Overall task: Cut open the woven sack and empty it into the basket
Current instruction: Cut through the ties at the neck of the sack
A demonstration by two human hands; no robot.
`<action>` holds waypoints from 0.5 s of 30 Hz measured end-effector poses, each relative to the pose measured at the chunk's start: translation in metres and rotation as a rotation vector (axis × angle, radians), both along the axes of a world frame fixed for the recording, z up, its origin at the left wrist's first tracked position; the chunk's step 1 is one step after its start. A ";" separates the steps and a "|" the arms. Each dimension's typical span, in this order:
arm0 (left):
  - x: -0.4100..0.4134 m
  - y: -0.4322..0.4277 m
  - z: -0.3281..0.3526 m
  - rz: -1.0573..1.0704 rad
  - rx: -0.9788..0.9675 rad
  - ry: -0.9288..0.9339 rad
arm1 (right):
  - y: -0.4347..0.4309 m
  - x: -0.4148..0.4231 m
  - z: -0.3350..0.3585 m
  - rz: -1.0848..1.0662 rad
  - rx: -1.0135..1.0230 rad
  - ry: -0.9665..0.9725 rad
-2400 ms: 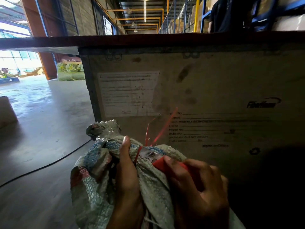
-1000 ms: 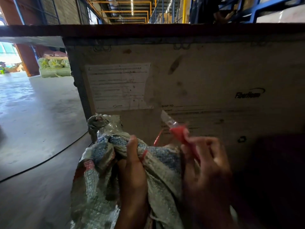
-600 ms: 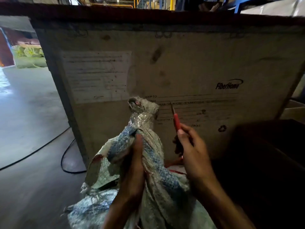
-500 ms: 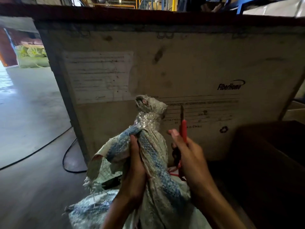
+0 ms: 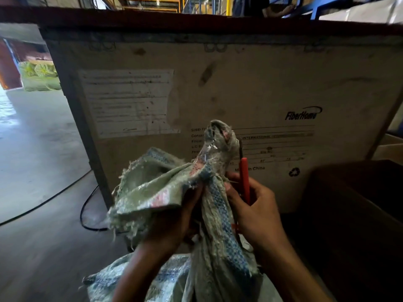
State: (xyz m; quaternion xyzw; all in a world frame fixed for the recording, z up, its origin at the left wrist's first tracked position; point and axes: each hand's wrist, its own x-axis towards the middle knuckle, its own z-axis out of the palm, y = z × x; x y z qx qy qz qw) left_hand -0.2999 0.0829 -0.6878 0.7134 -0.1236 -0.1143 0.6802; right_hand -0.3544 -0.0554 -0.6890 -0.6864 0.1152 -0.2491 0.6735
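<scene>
A worn white-and-blue woven sack (image 5: 209,240) stands in front of me, its neck bunched and wrapped in clear tape at the top (image 5: 218,140). One frayed flap of its mouth (image 5: 150,186) hangs open to the left. My left hand (image 5: 174,223) grips the sack just below the neck. My right hand (image 5: 255,210) holds a red-handled cutter (image 5: 244,177) upright, blade up, right beside the taped neck, with its fingers also touching the sack. No basket is recognisable in view.
A big dirty cardboard crate (image 5: 272,88) with a shipping label (image 5: 128,103) fills the view just behind the sack. A dark box (image 5: 357,214) stands at the right. A black cable (image 5: 87,205) lies on the concrete floor (image 5: 37,149) at the left.
The red tie that stuck up from the neck is gone from there. The cutter came away from the neck and now stands upright beside it. The sack's mouth has opened into a flap at the left.
</scene>
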 end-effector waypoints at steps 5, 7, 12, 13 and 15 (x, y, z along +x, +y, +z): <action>0.012 0.038 0.005 0.162 -0.002 -0.021 | 0.001 0.003 -0.005 -0.020 -0.085 -0.054; 0.016 0.045 -0.004 0.349 -0.044 -0.059 | 0.005 0.003 -0.007 -0.016 -0.129 -0.061; 0.030 0.042 -0.015 0.849 0.571 -0.430 | 0.016 0.003 -0.010 -0.016 -0.251 -0.045; 0.032 0.044 -0.014 0.808 0.635 -0.584 | 0.016 0.004 -0.011 -0.005 -0.287 -0.038; 0.034 0.052 -0.008 0.568 0.644 -0.808 | 0.013 0.004 -0.009 0.043 -0.294 -0.035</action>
